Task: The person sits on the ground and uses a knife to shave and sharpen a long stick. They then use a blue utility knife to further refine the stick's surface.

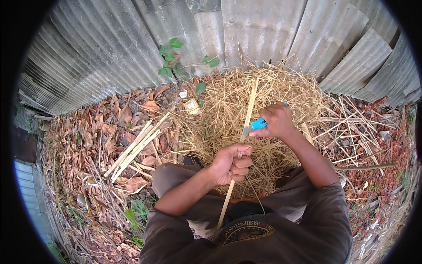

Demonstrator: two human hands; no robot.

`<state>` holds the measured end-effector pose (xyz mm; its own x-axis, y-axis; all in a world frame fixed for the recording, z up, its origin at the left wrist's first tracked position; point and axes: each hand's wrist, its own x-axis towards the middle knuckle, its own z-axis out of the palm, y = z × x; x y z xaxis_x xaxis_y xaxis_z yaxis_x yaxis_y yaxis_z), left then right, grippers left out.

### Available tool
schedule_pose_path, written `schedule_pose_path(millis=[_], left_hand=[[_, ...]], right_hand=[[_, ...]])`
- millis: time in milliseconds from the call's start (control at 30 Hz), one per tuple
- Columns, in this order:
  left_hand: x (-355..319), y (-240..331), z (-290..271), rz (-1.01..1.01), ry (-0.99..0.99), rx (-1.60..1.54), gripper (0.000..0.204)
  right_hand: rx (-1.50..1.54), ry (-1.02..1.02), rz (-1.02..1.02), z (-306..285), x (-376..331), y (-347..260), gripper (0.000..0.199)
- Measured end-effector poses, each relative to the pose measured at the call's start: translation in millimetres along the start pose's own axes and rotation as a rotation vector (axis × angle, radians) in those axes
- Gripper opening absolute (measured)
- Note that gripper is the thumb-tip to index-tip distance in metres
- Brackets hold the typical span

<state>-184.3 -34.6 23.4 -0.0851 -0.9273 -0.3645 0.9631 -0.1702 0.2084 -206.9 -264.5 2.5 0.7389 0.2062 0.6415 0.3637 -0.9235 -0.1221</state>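
My left hand (233, 163) is closed around a long, pale strip that looks like split bamboo (251, 102). The strip slants from my lap up and away over the pile. My right hand (276, 120) grips a blue-handled utility knife (259, 123). Just beyond my left fist, the knife's blade (247, 131) lies against the strip. Beneath both hands spreads a heap of thin, straw-coloured shavings (281, 90).
Several pale strips (136, 152) lie on dry leaves at the left. More thin sticks (351, 132) are scattered at the right. A corrugated metal fence (263, 33) closes off the far side, with a green-leaved plant (169, 57) before it. A small yellow-and-white packet (192, 106) lies by the heap.
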Motion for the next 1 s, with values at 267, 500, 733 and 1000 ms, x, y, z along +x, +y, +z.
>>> schedule_pose_path(millis=[267,500,733,1000], left_hand=[[4,-3,4,-0.012,0.012,0.017,0.027],[3,-9,3,-0.030,0.059,0.031,0.027],[7,-44,0,-0.219,-0.119,0.148,0.025],[1,-11,-6,0.040,0.083,0.108,0.026]], right_hand=[[-0.130,0.047,-0.012,6,-1,46,0.073],[-0.190,0.059,0.076,10,1,68,0.071],[-0.246,-0.166,1.062,-8,7,133,0.083],[-0.118,-0.237,0.987,-36,9,96,0.081]])
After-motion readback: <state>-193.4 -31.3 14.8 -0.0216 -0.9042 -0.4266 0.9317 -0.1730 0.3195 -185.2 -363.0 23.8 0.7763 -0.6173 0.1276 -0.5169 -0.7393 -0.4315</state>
